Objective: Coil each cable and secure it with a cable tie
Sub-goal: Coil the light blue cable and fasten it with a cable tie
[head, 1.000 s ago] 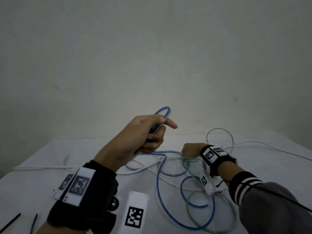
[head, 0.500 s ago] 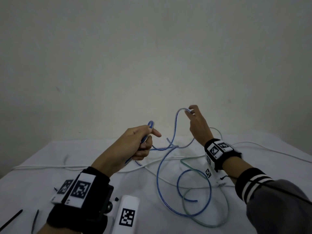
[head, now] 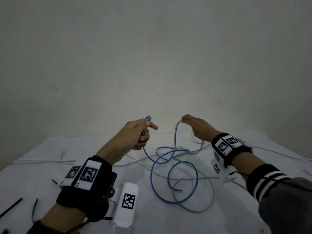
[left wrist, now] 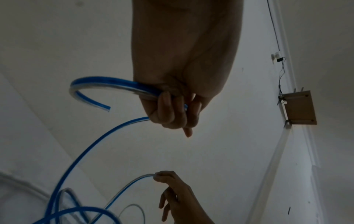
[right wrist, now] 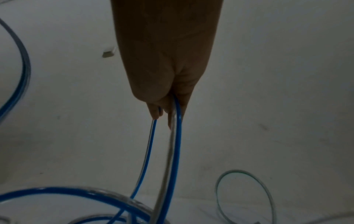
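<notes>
A blue cable (head: 170, 168) lies in loose loops on the white table (head: 236, 217), tangled with a green cable (head: 194, 210) and a white cable (head: 42, 160). My left hand (head: 136, 134) is raised above the table's far side and grips one end part of the blue cable (left wrist: 107, 84), whose tip curls free beyond the fist. My right hand (head: 195, 127), raised at the same height to the right, pinches a bend of the same blue cable (right wrist: 177, 136) between thumb and fingertips; both strands hang from it down to the loops.
Two black cable ties (head: 11, 207) lie at the table's near left edge, one (head: 34, 208) partly behind my left wrist. A plain wall stands behind the table. White cable runs off to the right (head: 278, 153).
My right hand went from the table up with a bend of blue cable, then moved right and apart from the left hand. The left hand lowered slightly, keeping its grip.
</notes>
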